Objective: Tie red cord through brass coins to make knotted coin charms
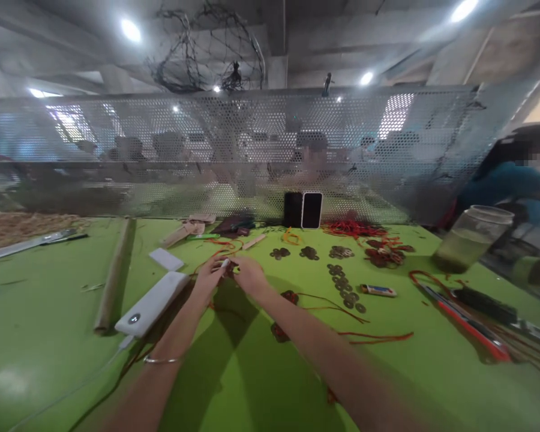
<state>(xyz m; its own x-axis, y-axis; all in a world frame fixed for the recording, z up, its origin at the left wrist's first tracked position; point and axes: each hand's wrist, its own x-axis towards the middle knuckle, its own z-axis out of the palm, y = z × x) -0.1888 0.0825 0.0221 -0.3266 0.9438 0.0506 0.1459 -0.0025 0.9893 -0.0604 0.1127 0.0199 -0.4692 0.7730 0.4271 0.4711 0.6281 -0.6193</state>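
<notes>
A perforated metal screen [234, 174] stands beyond the hands and is the largest item I observe. Before it lies the green tabletop [247, 384], which runs under both hands. The left hand [210, 275] and right hand [251, 277] meet above the tabletop, fingers curled in and fingertips nearly together. They are pinched closed on a small dark piece between them; its exact form is hidden by the fingers.

A long brown tube [114, 276] lies well left of the hands. A clear jar [472, 237] holding murky liquid stands far to their right. A white device [153, 305], its cable attached, lies near the left hand, just beside the forearm. A red-edged cutter [468, 327] rests far right of the hands, on the near side of the jar. A heap of red cord [355, 228] lies beyond and right of the hands; a white-framed phone [312, 210] stands upright to the heap's left. A column of overlapping round coins [343, 287] lies right of the right hand, with a lighter [378, 291] just beside it, farther right.
</notes>
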